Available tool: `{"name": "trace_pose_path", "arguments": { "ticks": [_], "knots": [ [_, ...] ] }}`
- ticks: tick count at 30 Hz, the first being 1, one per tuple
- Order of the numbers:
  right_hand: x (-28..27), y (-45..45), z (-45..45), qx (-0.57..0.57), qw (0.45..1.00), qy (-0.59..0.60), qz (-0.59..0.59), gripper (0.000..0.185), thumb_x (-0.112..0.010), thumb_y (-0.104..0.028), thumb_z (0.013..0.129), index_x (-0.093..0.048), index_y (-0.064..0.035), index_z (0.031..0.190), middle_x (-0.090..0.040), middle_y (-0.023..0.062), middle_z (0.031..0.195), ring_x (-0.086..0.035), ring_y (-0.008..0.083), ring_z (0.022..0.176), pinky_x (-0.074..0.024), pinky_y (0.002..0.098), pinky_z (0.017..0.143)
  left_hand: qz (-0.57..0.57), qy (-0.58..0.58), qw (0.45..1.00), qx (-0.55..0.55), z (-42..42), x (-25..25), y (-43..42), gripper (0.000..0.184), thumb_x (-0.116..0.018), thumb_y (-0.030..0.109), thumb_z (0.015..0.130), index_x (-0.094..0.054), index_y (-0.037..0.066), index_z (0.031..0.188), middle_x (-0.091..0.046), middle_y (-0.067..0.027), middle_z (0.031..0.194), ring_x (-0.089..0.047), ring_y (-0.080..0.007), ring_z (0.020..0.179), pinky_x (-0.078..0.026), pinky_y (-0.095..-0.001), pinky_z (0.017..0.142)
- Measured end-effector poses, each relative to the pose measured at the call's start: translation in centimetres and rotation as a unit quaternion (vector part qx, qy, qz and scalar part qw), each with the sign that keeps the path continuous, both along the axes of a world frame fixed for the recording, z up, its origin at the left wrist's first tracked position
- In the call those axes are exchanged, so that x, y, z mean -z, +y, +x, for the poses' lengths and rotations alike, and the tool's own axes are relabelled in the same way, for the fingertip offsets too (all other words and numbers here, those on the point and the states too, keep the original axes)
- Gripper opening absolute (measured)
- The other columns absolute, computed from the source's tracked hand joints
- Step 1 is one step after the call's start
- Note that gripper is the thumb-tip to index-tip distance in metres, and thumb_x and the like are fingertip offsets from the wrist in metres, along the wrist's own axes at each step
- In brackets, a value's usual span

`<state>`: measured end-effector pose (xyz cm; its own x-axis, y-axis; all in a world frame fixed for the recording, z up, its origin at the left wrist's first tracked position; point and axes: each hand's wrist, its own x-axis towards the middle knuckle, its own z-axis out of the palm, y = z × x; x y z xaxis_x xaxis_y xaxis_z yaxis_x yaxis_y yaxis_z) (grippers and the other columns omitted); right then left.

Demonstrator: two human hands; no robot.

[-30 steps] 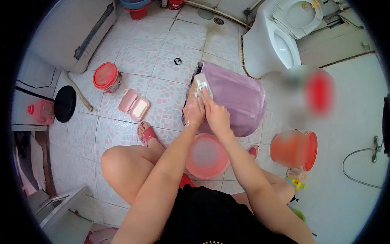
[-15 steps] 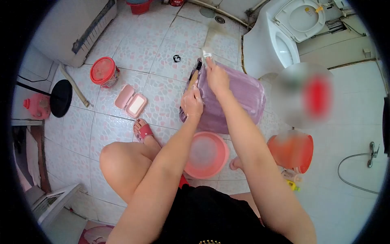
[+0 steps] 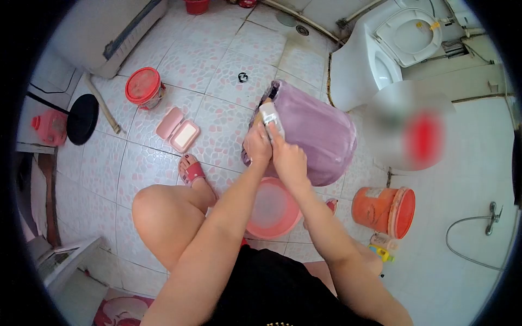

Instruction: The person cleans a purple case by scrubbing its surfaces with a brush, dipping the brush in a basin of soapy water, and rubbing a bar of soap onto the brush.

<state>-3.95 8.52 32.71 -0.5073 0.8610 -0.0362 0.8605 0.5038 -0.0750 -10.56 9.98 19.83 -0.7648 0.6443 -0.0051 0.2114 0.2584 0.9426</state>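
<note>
A purple, box-shaped bag or case [image 3: 321,130] lies on the tiles in front of me, with whitish suds smeared on its surface and a dark open edge on its left side. My left hand [image 3: 257,145] is closed round that left edge. In my right hand [image 3: 290,163] is a white scrubbing brush [image 3: 270,119], pressed near the edge, just beside the left hand. Its bristles are hidden. Below the case, between my feet, stands a pink basin [image 3: 273,209] with cloudy water.
A pink soap box [image 3: 178,130] lies open at left, near a red-lidded bucket [image 3: 144,88]. An orange bucket [image 3: 375,209] lies tipped at right, with a yellow bottle [image 3: 381,252] below it. The toilet [image 3: 361,60] stands at the back right. A black ring-like item [image 3: 243,77] lies on the floor.
My right hand has drawn the brush back towards me from the far corner of the case, down beside my left hand. The left hand keeps its grip on the edge.
</note>
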Motion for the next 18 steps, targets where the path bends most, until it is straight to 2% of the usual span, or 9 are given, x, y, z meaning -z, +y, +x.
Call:
{"name": "trace_pose_path", "arguments": {
  "ticks": [3, 7, 10, 13, 16, 18],
  "knots": [
    [0.2, 4.9, -0.7, 0.006, 0.999, 0.031, 0.021, 0.046, -0.049, -0.020, 0.094, -0.049, -0.0224, 0.140, -0.066, 0.0222, 0.070, -0.067, 0.0417, 0.065, -0.0533, 0.0543, 0.059, 0.026, 0.008, 1.000, 0.006, -0.4, -1.3, -0.4, 0.038, -0.037, 0.028, 0.101, -0.070, 0.011, 0.111, -0.067, -0.0219, 0.093, -0.062, -0.0423, 0.088, -0.046, -0.0489, 0.076],
    [-0.9, 11.6, -3.1, 0.030, 0.999, 0.044, 0.001, 0.041, -0.048, -0.018, 0.091, -0.057, -0.0190, 0.131, -0.068, 0.0242, 0.090, -0.067, 0.0445, 0.083, -0.0522, 0.0567, 0.074, 0.035, 0.007, 0.999, 0.006, -0.4, -1.8, -0.2, 0.039, -0.036, 0.027, 0.102, -0.070, 0.010, 0.111, -0.066, -0.0237, 0.097, -0.062, -0.0413, 0.092, -0.046, -0.0474, 0.082],
    [0.6, 15.9, -4.3, 0.027, 0.999, 0.047, -0.003, 0.040, -0.046, -0.015, 0.091, -0.058, -0.0181, 0.129, -0.068, 0.0234, 0.097, -0.066, 0.0439, 0.091, -0.0511, 0.0548, 0.081, 0.040, 0.016, 0.999, 0.001, -0.4, -1.8, -0.1, 0.039, -0.035, 0.026, 0.102, -0.070, 0.010, 0.110, -0.067, -0.0230, 0.097, -0.062, -0.0411, 0.093, -0.046, -0.0478, 0.082],
    [1.3, 16.6, -5.1, 0.039, 0.998, 0.048, 0.020, 0.039, -0.044, -0.013, 0.090, -0.059, -0.0165, 0.126, -0.069, 0.0214, 0.099, -0.066, 0.0426, 0.092, -0.0511, 0.0528, 0.082, 0.034, 0.017, 0.999, 0.000, -0.5, -1.8, 0.0, 0.039, -0.035, 0.026, 0.102, -0.070, 0.010, 0.110, -0.067, -0.0226, 0.096, -0.062, -0.0410, 0.092, -0.047, -0.0480, 0.082],
    [1.4, 15.6, -4.9, 0.016, 0.997, 0.063, 0.037, 0.037, -0.045, -0.016, 0.091, -0.059, -0.0165, 0.125, -0.069, 0.0217, 0.095, -0.066, 0.0428, 0.089, -0.0513, 0.0538, 0.080, 0.019, 0.024, 1.000, -0.006, -0.5, -1.8, -0.1, 0.035, -0.040, 0.023, 0.100, -0.071, 0.010, 0.108, -0.068, -0.0200, 0.098, -0.064, -0.0380, 0.092, -0.049, -0.0456, 0.082],
    [1.2, 13.9, -4.4, 0.011, 0.999, 0.032, 0.034, 0.037, -0.045, -0.016, 0.092, -0.058, -0.0168, 0.125, -0.068, 0.0228, 0.092, -0.067, 0.0429, 0.085, -0.0518, 0.0543, 0.076, 0.010, 0.027, 1.000, -0.008, -0.4, -1.9, -0.3, 0.033, -0.042, 0.021, 0.099, -0.071, 0.010, 0.107, -0.069, -0.0186, 0.098, -0.064, -0.0364, 0.092, -0.050, -0.0443, 0.081]
  ]
}}
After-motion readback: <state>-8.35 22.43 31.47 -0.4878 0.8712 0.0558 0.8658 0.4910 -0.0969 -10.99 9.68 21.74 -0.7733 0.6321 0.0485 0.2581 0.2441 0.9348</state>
